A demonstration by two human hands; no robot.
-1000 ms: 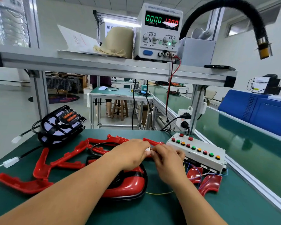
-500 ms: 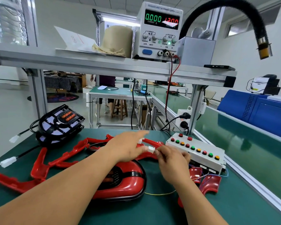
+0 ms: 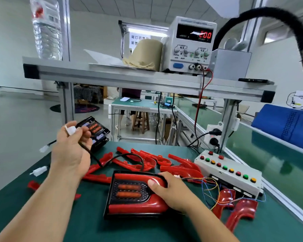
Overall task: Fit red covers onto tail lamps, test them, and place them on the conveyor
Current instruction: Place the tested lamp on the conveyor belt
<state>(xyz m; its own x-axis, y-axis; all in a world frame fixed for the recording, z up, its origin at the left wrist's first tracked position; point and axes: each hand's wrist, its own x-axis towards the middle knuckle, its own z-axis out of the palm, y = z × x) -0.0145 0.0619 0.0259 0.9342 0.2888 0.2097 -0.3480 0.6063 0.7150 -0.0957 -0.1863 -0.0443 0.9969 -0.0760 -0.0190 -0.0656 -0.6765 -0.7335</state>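
Note:
A tail lamp with its red cover lies on the green bench in front of me. My right hand grips its right end, thumb on top. My left hand is raised at the left and pinches the lamp's white connector; the black cable runs from it down to the lamp. Several loose red covers lie behind the lamp. A test box with coloured buttons stands at the right, its thin coloured wires trailing beside my right hand.
Uncovered black tail lamps are stacked at the back left, with white plugs near the bench's left edge. Two more red covers lie at the right. A power supply sits on the shelf above. The green conveyor runs along the right.
My hands have parted: the left lifted up and left with the white connector, pulled away from the box's wires; the right dropped onto the lamp's right end. The view shifted down.

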